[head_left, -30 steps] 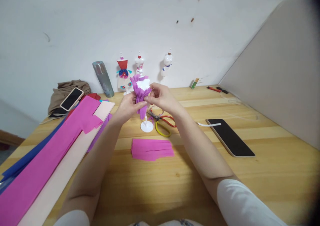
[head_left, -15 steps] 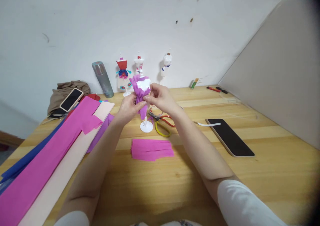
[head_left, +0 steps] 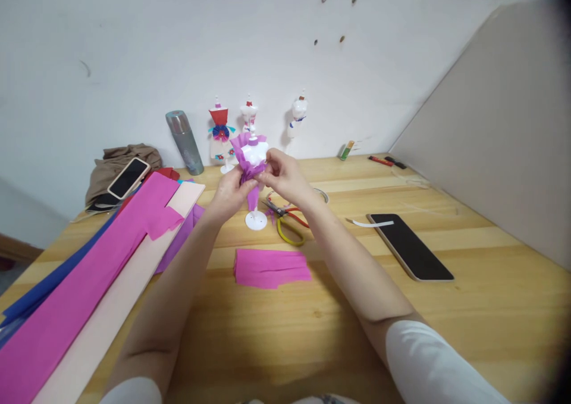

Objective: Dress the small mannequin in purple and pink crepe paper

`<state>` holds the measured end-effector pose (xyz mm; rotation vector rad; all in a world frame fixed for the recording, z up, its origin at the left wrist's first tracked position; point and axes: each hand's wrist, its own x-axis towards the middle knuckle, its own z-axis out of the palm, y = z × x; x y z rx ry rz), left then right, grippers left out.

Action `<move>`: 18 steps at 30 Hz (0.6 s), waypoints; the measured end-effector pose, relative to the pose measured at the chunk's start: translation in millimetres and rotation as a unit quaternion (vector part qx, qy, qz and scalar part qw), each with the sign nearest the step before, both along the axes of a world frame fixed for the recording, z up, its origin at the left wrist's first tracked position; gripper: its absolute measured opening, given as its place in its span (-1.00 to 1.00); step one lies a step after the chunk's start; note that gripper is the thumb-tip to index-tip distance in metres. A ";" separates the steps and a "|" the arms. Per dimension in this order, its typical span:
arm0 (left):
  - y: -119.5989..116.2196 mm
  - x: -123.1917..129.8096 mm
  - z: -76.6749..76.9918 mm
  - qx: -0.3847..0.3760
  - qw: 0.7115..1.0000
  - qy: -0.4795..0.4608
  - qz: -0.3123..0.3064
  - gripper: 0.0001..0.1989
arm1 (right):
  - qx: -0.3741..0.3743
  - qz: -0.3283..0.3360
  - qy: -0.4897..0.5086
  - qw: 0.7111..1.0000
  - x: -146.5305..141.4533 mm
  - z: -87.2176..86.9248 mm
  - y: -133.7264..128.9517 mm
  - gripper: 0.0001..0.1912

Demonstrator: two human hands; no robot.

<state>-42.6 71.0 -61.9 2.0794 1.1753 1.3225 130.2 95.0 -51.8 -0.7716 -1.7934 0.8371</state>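
Paper (head_left: 248,169), purple, crinkled and by its look crepe, wraps the waist of a small white mannequin (head_left: 255,153) that stands upright between my hands, beyond the flat pink strip (head_left: 272,268) on the table (head_left: 285,338). My left hand (head_left: 228,193) presses its thumb on the front of the wrap, its fingers curled behind and partly hidden. My right hand (head_left: 285,175) pinches the opposite edge at the waist between thumb and forefinger, the rest folded in. Whether the round base (head_left: 256,221) bears on the wood or hangs just above it, I cannot tell. The paper should be very light and soft, quick to crease and likely to tear if tugged, so I judge the gathered waist the best hold, under flat fingertips, rather than the loose ruffle above or the narrow tail below. The mannequin looks like hard, smooth plastic, light and apt to turn, best steadied through the wrap. Scissors (head_left: 280,212) with red and yellow handles lie near the base.
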 end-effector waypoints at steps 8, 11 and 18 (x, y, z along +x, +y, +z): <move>0.1 -2.2 3.5 -0.036 0.998 -0.034 -0.047 -0.81 | -0.027 -0.042 -0.021 0.999 3.5 3.8 -2.0 -0.66; 1.1 -2.0 1.3 -0.036 0.998 -0.046 -0.036 -0.77 | -0.033 -0.061 -0.047 0.996 4.7 2.2 1.6 -0.65; 2.6 -0.6 -4.3 -0.035 0.997 -0.057 -0.035 -0.72 | -0.059 -0.003 0.029 0.998 0.0 -1.9 3.2 -0.67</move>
